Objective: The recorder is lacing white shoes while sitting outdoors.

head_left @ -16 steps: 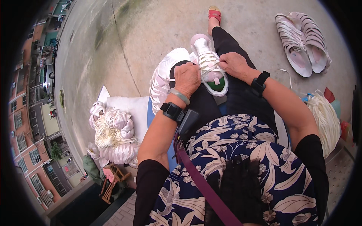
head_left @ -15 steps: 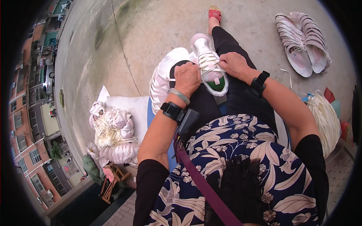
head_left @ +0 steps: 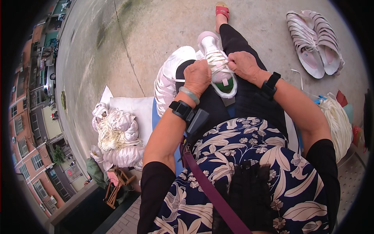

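A white and pale pink sneaker (head_left: 225, 88) with a green patch by its heel lies between my thighs, toe pointing away. Flat white shoelace (head_left: 219, 59) crosses its front in rows. My left hand (head_left: 197, 77) is closed at the shoe's left edge, a bit of lace sticking out on its far side. On the right edge, my right hand (head_left: 244, 65) is closed with its fingertips pinching lace close to the eyelets. What lies inside both fists is mostly hidden. Left of the sneaker, a stack of nested white-pink shoe uppers (head_left: 168, 74) rests against my left leg.
Two rows of nested shoe uppers (head_left: 313, 43) lie on the concrete floor at the far right. A thick bundle of cream laces (head_left: 337, 126) hangs near my right elbow. On the left, more uppers and laces (head_left: 117, 132) are heaped by a white sheet (head_left: 134, 111), with a wooden folding stool (head_left: 117, 183) below.
Both hands have shifted slightly at the shoe's edges; my left hand has moved a little right and nearer me. The sneaker has tilted a little in the view.
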`<action>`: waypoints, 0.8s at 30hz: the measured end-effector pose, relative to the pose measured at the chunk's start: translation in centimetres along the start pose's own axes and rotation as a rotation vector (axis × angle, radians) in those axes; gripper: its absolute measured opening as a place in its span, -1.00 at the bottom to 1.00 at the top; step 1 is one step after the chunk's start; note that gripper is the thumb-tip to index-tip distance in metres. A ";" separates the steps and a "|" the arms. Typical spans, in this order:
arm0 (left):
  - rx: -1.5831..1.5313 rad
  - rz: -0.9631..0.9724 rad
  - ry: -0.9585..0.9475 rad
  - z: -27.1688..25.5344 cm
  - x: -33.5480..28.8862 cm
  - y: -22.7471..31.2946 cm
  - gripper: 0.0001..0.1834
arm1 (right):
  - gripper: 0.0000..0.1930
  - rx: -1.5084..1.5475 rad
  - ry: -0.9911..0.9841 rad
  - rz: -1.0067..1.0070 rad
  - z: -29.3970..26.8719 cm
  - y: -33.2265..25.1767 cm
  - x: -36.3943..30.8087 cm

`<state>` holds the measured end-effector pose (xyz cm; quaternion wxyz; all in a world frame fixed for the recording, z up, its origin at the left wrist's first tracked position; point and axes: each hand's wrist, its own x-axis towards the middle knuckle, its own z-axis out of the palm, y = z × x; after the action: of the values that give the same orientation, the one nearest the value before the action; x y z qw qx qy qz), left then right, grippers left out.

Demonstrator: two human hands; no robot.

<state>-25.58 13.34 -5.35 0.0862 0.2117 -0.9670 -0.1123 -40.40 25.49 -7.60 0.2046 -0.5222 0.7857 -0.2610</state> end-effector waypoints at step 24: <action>-0.131 -0.287 0.030 1.2 -0.8 -0.2 -0.82 | -0.75 0.401 -0.164 0.297 0.1 0.2 0.4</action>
<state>-25.08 13.75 -6.58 0.0973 0.3435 -0.9160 -0.1831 -40.61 25.15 -7.83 0.4028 -0.3698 0.7671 -0.3355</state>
